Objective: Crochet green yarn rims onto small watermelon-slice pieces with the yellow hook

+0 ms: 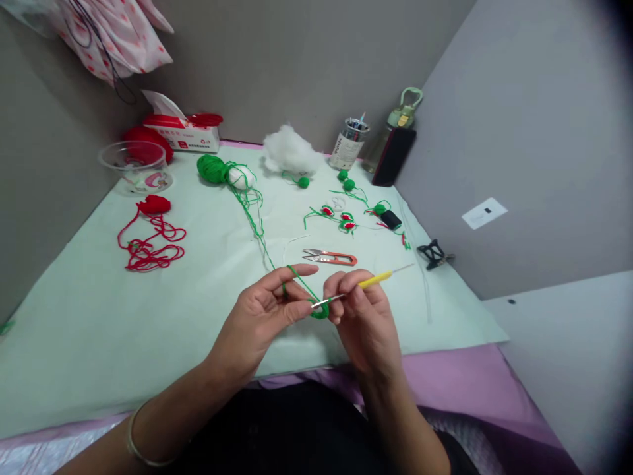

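Note:
My left hand (pixel 267 310) pinches a small piece of green crochet (pixel 320 310) between thumb and fingers. Green yarn runs over its raised index finger and back to the green yarn ball (pixel 212 169). In my right hand (pixel 366 316) is a crochet hook (pixel 376 280) with a yellow handle, gripped like a pen. The hook's metal tip lies at the green piece, near my left thumb; whether it passes through a loop is too small to tell. Just beyond my hands lie orange-handled thread snips (pixel 330 256).
Red yarn (pixel 155 237) lies loose at left, near a clear plastic tub (pixel 143 175) and tissue box (pixel 190 135). White stuffing (pixel 291 152), a pen tin (pixel 349 145), a bottle (pixel 403 115) and a phone (pixel 394 156) stand behind. Small red-and-green crochet pieces (pixel 347 221) lie right of centre.

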The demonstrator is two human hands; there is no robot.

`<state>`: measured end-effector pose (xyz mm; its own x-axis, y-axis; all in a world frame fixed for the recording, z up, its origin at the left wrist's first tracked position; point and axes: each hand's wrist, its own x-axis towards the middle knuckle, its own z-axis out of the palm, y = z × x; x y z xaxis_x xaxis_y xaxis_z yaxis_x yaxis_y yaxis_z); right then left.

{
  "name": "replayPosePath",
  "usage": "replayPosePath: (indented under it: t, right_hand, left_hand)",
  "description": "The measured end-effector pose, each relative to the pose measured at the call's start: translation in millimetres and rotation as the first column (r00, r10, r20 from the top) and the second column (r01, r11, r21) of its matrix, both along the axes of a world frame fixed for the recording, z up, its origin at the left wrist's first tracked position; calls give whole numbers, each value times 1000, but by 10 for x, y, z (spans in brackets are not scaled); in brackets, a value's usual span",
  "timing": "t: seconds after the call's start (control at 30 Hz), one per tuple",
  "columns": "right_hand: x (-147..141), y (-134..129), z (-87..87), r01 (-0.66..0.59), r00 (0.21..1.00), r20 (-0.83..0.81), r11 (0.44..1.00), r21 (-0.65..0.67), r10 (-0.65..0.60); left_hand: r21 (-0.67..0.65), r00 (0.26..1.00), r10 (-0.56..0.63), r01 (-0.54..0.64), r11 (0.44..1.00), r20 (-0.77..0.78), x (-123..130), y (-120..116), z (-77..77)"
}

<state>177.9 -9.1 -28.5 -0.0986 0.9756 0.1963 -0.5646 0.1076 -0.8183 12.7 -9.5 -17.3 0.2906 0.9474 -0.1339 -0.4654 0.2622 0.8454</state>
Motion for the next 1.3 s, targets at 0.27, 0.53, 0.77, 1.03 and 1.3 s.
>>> replayPosePath:
  t: [0.27,0.53,0.77,1.03,1.3]
  right_hand:
    - [131,-65,84,114,891,381,935,337,-246]
    - [143,-194,29,-142,331,605,596,791,-724]
    - [120,-85,41,154,714,488,793,590,-502]
    - [24,-123,-97,114,443,539,642,758,-716]
    - [68,-31,19,332,814,335,853,402,-474]
  left_hand:
    - [28,996,31,-28,999,-84,-66,28,-4]
    - [-26,999,-7,5,1000,-50,-52,14,24]
    - [-150,996,-80,84,985,34,-95,54,50]
    - [-53,998,42,-44,998,-36,39,-26,41]
    - [-219,992,-55,79,973,110,-84,81,76]
